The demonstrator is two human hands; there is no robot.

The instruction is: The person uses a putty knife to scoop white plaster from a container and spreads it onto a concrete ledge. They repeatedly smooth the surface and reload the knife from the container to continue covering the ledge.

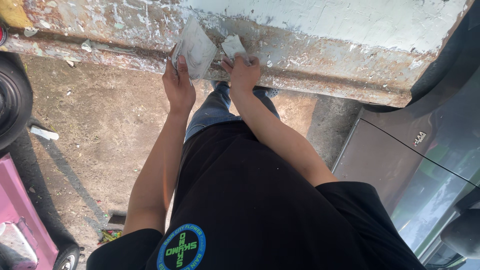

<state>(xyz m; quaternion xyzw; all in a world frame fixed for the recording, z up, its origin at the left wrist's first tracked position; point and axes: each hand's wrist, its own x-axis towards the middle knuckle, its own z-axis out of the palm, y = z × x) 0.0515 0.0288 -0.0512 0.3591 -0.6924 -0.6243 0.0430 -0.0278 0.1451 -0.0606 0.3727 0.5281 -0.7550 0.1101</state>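
My left hand [178, 84] holds a flat grey board [196, 49] smeared with pale filler, tilted up against the rusty vehicle panel [325, 55]. My right hand [243, 72] grips a small putty scraper [233, 46], its blade pressed flat on the panel's lower rusted strip, just right of the board. Both arms reach forward from my black shirt. The panel is patched with white filler above and bare rust and flaking paint below.
A grey car [415, 165] stands close on the right. A black tyre [12, 100] is at the left edge, and a pink vehicle [20, 220] sits at the lower left. Dirt ground [105, 135] with scattered paint chips lies below the panel.
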